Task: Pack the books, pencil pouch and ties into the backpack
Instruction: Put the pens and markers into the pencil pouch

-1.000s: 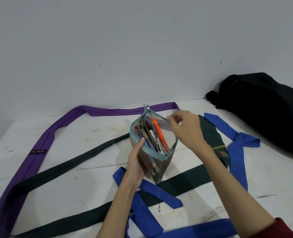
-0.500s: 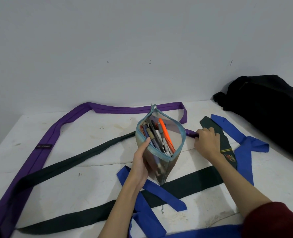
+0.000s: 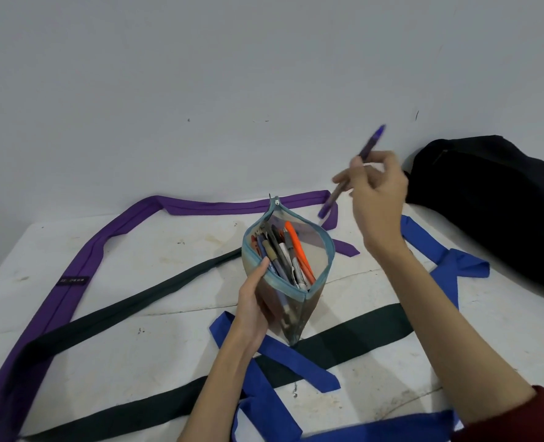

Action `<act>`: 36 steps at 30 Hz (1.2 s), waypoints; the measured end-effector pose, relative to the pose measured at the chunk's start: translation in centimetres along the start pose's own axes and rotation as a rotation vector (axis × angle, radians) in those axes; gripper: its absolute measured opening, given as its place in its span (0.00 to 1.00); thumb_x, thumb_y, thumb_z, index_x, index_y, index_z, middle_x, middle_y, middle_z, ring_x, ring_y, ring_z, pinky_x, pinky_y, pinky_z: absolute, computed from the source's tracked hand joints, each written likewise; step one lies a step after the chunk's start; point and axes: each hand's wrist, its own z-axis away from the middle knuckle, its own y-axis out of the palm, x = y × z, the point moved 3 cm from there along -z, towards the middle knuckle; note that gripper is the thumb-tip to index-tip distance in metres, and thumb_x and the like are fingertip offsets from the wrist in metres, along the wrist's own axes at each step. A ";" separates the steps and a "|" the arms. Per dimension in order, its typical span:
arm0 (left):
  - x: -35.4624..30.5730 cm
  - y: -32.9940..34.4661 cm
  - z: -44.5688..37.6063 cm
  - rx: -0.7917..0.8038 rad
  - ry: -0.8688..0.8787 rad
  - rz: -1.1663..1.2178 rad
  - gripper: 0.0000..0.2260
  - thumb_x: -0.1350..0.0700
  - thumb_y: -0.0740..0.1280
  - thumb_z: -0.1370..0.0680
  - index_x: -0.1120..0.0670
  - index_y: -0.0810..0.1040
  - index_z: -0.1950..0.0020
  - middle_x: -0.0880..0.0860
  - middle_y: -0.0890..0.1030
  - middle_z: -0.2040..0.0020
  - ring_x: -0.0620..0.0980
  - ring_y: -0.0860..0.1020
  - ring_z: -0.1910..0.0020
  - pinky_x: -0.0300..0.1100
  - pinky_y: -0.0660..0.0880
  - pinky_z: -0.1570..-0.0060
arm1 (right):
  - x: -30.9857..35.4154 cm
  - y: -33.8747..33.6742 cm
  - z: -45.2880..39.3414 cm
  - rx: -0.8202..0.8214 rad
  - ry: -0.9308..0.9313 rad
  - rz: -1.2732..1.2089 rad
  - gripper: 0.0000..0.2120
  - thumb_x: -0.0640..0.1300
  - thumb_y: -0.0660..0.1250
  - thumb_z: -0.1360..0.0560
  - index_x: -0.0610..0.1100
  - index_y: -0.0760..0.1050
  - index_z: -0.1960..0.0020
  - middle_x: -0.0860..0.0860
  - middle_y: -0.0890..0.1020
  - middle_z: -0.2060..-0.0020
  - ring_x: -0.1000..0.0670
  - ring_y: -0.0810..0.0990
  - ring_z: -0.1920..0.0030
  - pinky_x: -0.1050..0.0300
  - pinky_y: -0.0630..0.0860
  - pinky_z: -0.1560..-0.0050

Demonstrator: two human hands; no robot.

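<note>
A see-through pencil pouch with a blue zip edge stands open on the white table, full of pens. My left hand grips its near side, thumb on the rim. Above and to the right of the pouch, my right hand is raised and pinches a purple pen; a second purple pen shows below the fingers, blurred. A purple tie, a dark green tie and blue ties lie spread over the table. The black backpack lies at the right against the wall.
A grey wall rises right behind the table. The table's left edge runs close to the purple tie. More blue tie cloth lies along the near edge under my right arm.
My right hand has lifted from the table by the purple tie's end up above the pouch, now with pens in its fingers. My left hand still holds the pouch in the same spot.
</note>
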 end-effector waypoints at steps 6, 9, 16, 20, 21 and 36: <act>-0.2 0.1 0.1 -0.002 0.005 -0.009 0.19 0.48 0.68 0.29 0.52 0.77 0.39 0.56 0.83 0.47 0.57 0.78 0.44 0.54 0.73 0.40 | -3.4 1.9 2.5 0.440 0.081 0.544 0.06 0.47 0.67 0.24 0.45 0.76 0.53 0.46 0.82 0.61 0.48 0.80 0.58 0.51 0.78 0.54; -0.1 -0.1 0.0 -0.003 0.007 -0.033 0.20 0.45 0.67 0.32 0.51 0.78 0.42 0.56 0.83 0.48 0.57 0.78 0.44 0.54 0.73 0.40 | -4.4 2.0 3.1 0.553 0.053 0.797 0.12 0.50 0.67 0.24 0.41 0.80 0.51 0.46 0.83 0.59 0.50 0.78 0.61 0.58 0.75 0.59; 0.0 -0.2 0.0 -0.010 -0.015 -0.049 0.19 0.45 0.68 0.31 0.50 0.79 0.43 0.57 0.83 0.47 0.58 0.78 0.42 0.56 0.72 0.38 | -4.1 1.8 2.9 0.574 -0.003 0.890 0.08 0.49 0.67 0.25 0.46 0.80 0.50 0.56 0.75 0.67 0.51 0.76 0.61 0.59 0.72 0.63; 0.0 0.0 0.2 -0.004 -0.034 -0.042 0.18 0.46 0.68 0.29 0.52 0.78 0.42 0.58 0.82 0.46 0.58 0.78 0.42 0.56 0.71 0.37 | -4.4 2.3 3.6 0.647 -0.001 0.971 0.08 0.48 0.65 0.24 0.46 0.80 0.51 0.50 0.81 0.59 0.49 0.78 0.58 0.60 0.68 0.63; -0.1 0.1 0.2 -0.002 -0.039 -0.040 0.18 0.46 0.68 0.29 0.52 0.78 0.42 0.58 0.82 0.47 0.58 0.78 0.42 0.56 0.71 0.38 | -4.4 2.4 3.8 0.622 -0.022 1.005 0.08 0.48 0.64 0.24 0.46 0.80 0.51 0.49 0.81 0.58 0.49 0.78 0.57 0.60 0.67 0.63; -1.3 0.8 0.8 0.075 -0.080 -0.099 0.19 0.46 0.63 0.27 0.54 0.79 0.41 0.57 0.84 0.49 0.54 0.82 0.52 0.49 0.76 0.50 | -7.2 0.7 2.0 0.517 0.353 0.453 0.07 0.38 0.62 0.24 0.44 0.73 0.47 0.40 0.81 0.57 0.46 0.78 0.66 0.57 0.74 0.68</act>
